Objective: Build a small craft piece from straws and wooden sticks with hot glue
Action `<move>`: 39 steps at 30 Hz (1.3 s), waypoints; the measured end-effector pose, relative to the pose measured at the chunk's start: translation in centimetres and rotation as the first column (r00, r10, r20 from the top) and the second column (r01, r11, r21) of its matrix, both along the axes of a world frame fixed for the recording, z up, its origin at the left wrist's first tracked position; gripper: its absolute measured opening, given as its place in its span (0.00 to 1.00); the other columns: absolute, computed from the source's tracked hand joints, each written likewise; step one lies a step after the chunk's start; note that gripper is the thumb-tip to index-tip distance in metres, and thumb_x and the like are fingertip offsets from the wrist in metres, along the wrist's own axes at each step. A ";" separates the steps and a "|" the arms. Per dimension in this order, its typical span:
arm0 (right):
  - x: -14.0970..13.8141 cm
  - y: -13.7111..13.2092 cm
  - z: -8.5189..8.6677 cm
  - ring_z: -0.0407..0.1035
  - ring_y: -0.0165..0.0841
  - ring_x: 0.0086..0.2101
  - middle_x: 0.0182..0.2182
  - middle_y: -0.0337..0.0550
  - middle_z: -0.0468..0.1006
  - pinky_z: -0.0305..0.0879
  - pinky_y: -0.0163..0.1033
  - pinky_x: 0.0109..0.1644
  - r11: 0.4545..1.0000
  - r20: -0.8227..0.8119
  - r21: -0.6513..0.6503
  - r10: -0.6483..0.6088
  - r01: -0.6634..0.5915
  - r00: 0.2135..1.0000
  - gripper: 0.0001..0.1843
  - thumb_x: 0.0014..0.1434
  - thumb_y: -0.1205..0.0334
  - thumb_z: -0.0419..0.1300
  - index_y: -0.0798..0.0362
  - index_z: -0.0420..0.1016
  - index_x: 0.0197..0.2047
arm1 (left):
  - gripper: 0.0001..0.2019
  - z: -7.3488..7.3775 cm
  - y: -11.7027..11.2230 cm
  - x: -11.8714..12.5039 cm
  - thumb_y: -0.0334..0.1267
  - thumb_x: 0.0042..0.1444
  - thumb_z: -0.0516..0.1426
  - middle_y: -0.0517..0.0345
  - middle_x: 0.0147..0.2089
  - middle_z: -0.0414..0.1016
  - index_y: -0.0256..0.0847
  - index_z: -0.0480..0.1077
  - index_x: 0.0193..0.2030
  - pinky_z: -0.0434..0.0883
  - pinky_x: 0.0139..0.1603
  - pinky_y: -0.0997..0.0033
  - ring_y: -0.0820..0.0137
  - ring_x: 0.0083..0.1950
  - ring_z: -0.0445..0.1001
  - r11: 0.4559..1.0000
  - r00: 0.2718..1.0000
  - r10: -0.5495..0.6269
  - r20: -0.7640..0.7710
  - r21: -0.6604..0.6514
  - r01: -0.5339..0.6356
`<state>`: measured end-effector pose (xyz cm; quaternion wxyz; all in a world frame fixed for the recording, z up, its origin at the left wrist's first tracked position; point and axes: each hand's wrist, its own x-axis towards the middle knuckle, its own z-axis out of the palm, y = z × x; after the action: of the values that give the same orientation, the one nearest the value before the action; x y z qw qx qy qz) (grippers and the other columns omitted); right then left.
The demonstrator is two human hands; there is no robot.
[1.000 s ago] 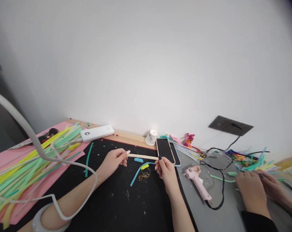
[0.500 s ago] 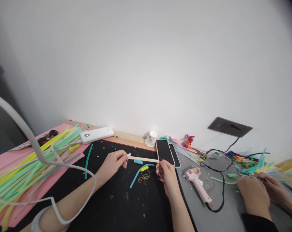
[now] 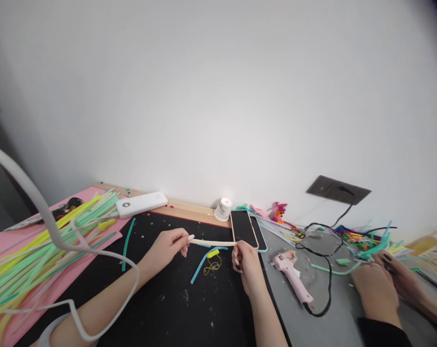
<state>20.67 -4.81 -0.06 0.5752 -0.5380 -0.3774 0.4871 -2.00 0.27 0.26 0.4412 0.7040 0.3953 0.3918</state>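
Note:
My left hand (image 3: pixel 167 246) and my right hand (image 3: pixel 245 260) each pinch one end of a pale cream strip (image 3: pixel 213 243), stretched level between them just above the black mat (image 3: pixel 175 303). Under the strip lie a blue strip (image 3: pixel 200 264), a short yellow piece (image 3: pixel 213 253) and an orange rubber band (image 3: pixel 211 266). A black phone (image 3: pixel 244 228) lies flat just beyond my right hand.
A pile of green and yellow strips (image 3: pixel 41 250) covers pink paper on the left, beside a white power bank (image 3: pixel 141 204). A pink glue gun (image 3: pixel 292 279) with a black cord lies right. Another person's hands (image 3: pixel 388 284) work at far right among coloured strips. A white cable (image 3: pixel 52 231) loops over my left arm.
The view has shifted slightly; my hands still hold the cream strip, now sagging a little. The other person's hands have moved among the strips on the right.

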 end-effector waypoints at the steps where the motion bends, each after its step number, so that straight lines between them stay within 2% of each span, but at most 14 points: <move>1: 0.0 0.0 0.0 0.43 0.22 0.14 0.11 0.29 0.55 0.34 0.30 0.17 1.000 -0.004 0.007 0.008 -0.008 1.000 0.17 0.54 0.54 0.52 0.52 0.58 0.17 | 0.14 -0.1 0.0 0.0 0.43 0.56 0.51 0.63 0.21 0.70 0.41 0.65 0.22 0.66 0.33 0.72 0.69 0.25 0.71 1.000 1.000 -0.004 0.012 -0.009 0.004; 9: 0.0 -0.2 0.4 0.41 0.22 0.14 0.11 0.29 0.52 0.36 0.32 0.19 0.997 0.020 0.072 0.017 -0.019 1.000 0.18 0.53 0.58 0.53 0.51 0.55 0.15 | 0.15 -0.7 0.2 0.3 0.46 0.56 0.52 0.63 0.21 0.68 0.40 0.65 0.24 0.68 0.31 0.72 0.70 0.24 0.71 0.997 0.997 -0.010 0.079 -0.078 0.017; 15: -0.1 -0.2 0.4 0.44 0.23 0.14 0.11 0.30 0.55 0.37 0.32 0.19 0.996 0.084 0.089 0.005 -0.012 0.996 0.17 0.54 0.58 0.52 0.51 0.57 0.16 | 0.17 -1.7 1.1 0.5 0.51 0.53 0.54 0.62 0.22 0.69 0.39 0.65 0.24 0.70 0.28 0.72 0.71 0.23 0.71 0.975 0.984 0.005 0.176 -0.218 0.034; 20: -0.2 -0.1 0.1 0.46 0.24 0.14 0.11 0.31 0.57 0.39 0.32 0.19 0.996 0.168 0.090 0.010 -0.025 0.986 0.18 0.55 0.58 0.51 0.52 0.59 0.15 | 0.15 -1.9 1.2 0.4 0.50 0.51 0.57 0.60 0.25 0.73 0.38 0.69 0.28 0.72 0.32 0.71 0.71 0.25 0.74 0.953 0.972 0.043 0.232 -0.301 0.030; 25: -0.5 -0.2 0.2 0.51 0.26 0.15 0.10 0.34 0.61 0.43 0.32 0.20 0.988 0.263 0.080 0.104 -0.129 0.959 0.20 0.56 0.58 0.52 0.53 0.63 0.14 | 0.16 -1.5 1.1 0.2 0.50 0.48 0.60 0.56 0.28 0.78 0.37 0.71 0.31 0.74 0.37 0.67 0.66 0.31 0.78 0.946 0.971 0.084 0.223 -0.323 -0.008; 30: -0.8 -0.5 0.3 0.52 0.26 0.16 0.12 0.34 0.64 0.46 0.31 0.21 0.968 0.317 0.059 0.212 -0.242 0.924 0.20 0.57 0.59 0.51 0.53 0.67 0.16 | 0.18 -1.9 1.4 0.1 0.51 0.46 0.61 0.51 0.32 0.81 0.37 0.72 0.34 0.75 0.42 0.63 0.61 0.37 0.80 0.937 0.962 0.152 0.228 -0.343 -0.066; 39: -0.6 -0.4 0.3 0.51 0.26 0.15 0.11 0.33 0.60 0.43 0.31 0.20 0.977 0.333 0.064 0.171 -0.203 0.927 0.20 0.58 0.59 0.51 0.53 0.65 0.15 | 0.17 -2.2 1.4 0.0 0.48 0.47 0.62 0.53 0.32 0.81 0.35 0.73 0.36 0.75 0.45 0.59 0.59 0.37 0.80 0.948 0.950 0.179 0.257 -0.305 -0.096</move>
<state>20.05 -5.20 0.25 0.4813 -0.5439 -0.5399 0.4254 -1.96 1.65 -1.93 0.5620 0.5397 0.4300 0.4560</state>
